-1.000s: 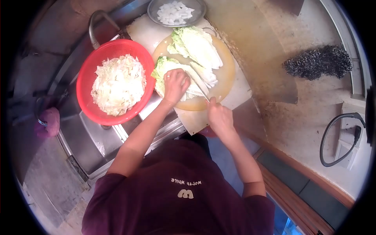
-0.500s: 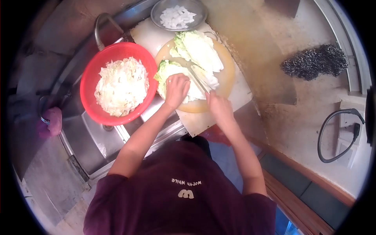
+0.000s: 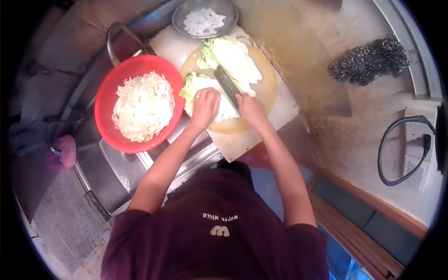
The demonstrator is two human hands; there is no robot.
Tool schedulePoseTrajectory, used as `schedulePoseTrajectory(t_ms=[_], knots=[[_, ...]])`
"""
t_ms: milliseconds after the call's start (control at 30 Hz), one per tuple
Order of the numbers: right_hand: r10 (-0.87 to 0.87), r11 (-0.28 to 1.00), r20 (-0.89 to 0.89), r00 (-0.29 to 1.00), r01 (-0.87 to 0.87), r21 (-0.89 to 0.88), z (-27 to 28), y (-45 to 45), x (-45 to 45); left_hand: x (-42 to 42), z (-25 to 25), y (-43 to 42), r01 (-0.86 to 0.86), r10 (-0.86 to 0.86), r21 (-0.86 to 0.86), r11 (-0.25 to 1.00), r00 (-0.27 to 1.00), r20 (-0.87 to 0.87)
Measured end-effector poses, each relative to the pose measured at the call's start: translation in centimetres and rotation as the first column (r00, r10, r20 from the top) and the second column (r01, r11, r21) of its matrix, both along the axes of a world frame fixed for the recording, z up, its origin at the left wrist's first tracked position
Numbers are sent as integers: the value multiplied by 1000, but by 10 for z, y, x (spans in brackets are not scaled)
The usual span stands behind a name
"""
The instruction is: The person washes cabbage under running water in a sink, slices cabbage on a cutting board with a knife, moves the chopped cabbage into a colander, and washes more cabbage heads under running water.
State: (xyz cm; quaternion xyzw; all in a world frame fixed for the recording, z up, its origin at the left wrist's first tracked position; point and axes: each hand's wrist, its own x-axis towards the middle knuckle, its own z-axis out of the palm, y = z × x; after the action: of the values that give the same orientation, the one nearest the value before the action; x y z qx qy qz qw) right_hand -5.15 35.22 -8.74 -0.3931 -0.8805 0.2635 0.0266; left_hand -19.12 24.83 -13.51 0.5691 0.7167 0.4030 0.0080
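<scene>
A round yellowish cutting board (image 3: 268,86) carries two portions of napa cabbage. My left hand (image 3: 204,109), fingers curled, presses on the nearer cabbage portion (image 3: 192,86). My right hand (image 3: 252,111) is closed round the handle of a kitchen knife (image 3: 227,86), whose handle is mostly hidden. The wide dark blade lies slanted along the right side of the held cabbage, its flat face showing. Just beyond it rests the other cabbage portion (image 3: 235,63), with green leaves at the left and white stem at the right. A red colander (image 3: 103,114) full of shredded cabbage (image 3: 142,107) stands left of the board.
A metal bowl (image 3: 177,23) with white chunks (image 3: 204,21) stands behind the board. The colander sits over a steel sink (image 3: 114,163) with a curved faucet (image 3: 112,44). At right are a dark speckled mesh bundle (image 3: 371,61) and a looped black cable (image 3: 381,156).
The knife blade has turned from nearly edge-on to showing its flat side, and my right hand has moved slightly left and up. My left hand stays on the cabbage. The view has shifted a little.
</scene>
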Motion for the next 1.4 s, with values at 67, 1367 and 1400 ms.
schedulePoseTrajectory(t_ms=[67,1367,1400], knots=[[22,998,63,998,-26,64,21,-8,5,-5,1,-5,40,-40,8,999,999,19],[-59,998,84,995,62,-33,19,-23,-8,1,2,-24,-40,38,12,999,989,140],[-31,1000,111,993,31,0,24,-28,-6,4,0,-21,-36,35,4,999,989,143]])
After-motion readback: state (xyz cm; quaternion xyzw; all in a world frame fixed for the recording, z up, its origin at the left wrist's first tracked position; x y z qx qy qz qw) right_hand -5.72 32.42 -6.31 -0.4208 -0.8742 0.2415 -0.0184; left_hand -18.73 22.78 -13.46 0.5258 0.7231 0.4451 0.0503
